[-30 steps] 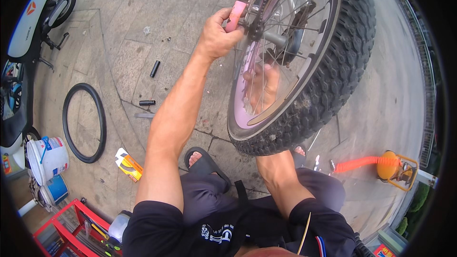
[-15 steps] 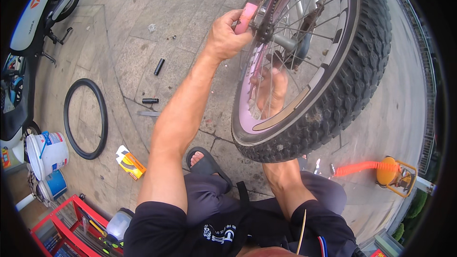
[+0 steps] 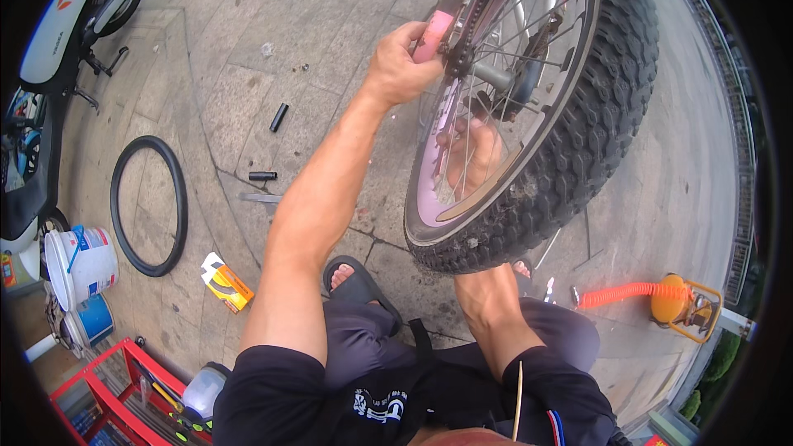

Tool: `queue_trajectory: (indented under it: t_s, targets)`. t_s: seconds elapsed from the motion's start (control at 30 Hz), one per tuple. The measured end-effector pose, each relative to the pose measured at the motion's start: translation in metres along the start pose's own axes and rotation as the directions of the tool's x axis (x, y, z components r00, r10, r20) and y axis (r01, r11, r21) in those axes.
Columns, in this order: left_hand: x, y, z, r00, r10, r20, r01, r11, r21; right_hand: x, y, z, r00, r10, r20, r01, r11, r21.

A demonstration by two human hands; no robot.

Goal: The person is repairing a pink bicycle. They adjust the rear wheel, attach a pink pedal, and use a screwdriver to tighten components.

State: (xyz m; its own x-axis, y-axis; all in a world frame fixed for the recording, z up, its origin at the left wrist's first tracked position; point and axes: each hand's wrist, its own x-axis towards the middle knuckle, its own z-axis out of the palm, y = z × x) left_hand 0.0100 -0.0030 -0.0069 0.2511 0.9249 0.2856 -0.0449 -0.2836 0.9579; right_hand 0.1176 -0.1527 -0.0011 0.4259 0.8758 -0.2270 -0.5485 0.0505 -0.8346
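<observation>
Grey stone paving [image 3: 223,107] is strewn at left with a black ring [image 3: 182,215] and a yellow box [image 3: 227,287], two black tubes [image 3: 263,176] farther off; at right, an orange hose [image 3: 625,291] is laid.

Left arm [image 3: 306,219] slanting from near left toward far centre, elbow [image 3: 287,254] bending gently. Left wrist [image 3: 377,97] lying almost in line with arm. Left hand [image 3: 405,64] gripping, fingers [image 3: 410,31] curling tightly. Right forearm [image 3: 491,314] pointing far, wrist hiding from view. Right hand [image 3: 475,154] sitting nearer than left hand and to its right, fingers bending, tips pointing left; whether right hand is gripping or merely resting, showing unclearly.
</observation>
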Motion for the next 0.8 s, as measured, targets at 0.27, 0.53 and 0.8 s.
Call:
queue_trajectory:
  t_s: [0.27, 0.53, 0.8]
  targets:
    - [0.003, -0.010, -0.008, 1.000, 0.028, -0.011, -0.028, 1.000, 0.008, -0.006, -0.005, 0.010, 0.999, -0.012, 0.030, 0.011, 0.999, 0.046]
    - [0.001, -0.007, -0.014, 0.995, -0.057, 0.083, 0.075, 0.970, -0.233, 0.033, 0.029, 0.010, 0.989, -0.149, 0.002, 0.139, 0.922, 0.363]
    - [0.008, -0.029, -0.011, 0.978, -0.052, 0.203, 0.145, 0.866, -0.478, 0.029, 0.021, 0.010, 0.996, -0.084, 0.010, 0.076, 0.946, 0.314]
